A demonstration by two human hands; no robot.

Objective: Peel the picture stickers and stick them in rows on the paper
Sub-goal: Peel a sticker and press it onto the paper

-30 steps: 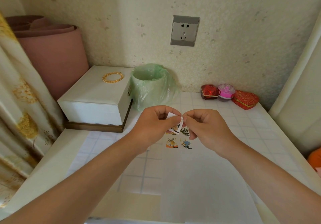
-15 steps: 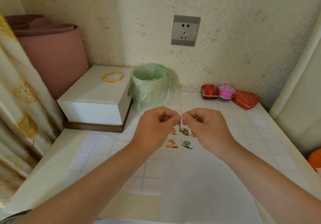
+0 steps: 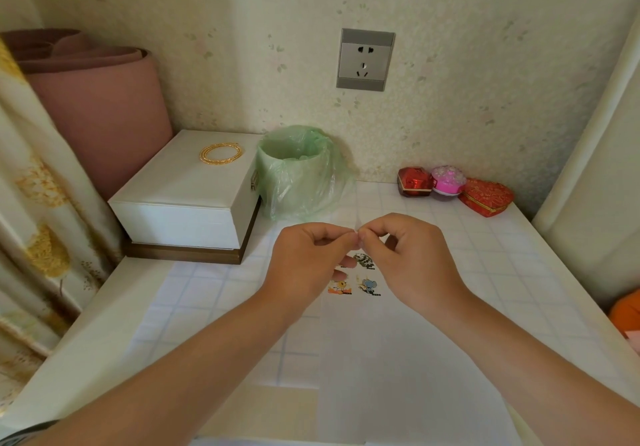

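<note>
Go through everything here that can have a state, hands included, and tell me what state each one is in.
left hand: pinching the sticker piece, fingers curled.
right hand: pinching the same piece.
sticker piece: held above the paper, barely showing.
paper: lying flat, three stickers stuck, a fourth partly hidden.
white box: closed, gold bracelet on its lid.
bin: open top, lined with a green bag.
wall socket: nothing plugged in.
heart box: closed.

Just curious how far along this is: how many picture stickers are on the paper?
3 show: a striped one at top right, with an orange one and a blue one in the row below. The left hand may hide another.
</note>
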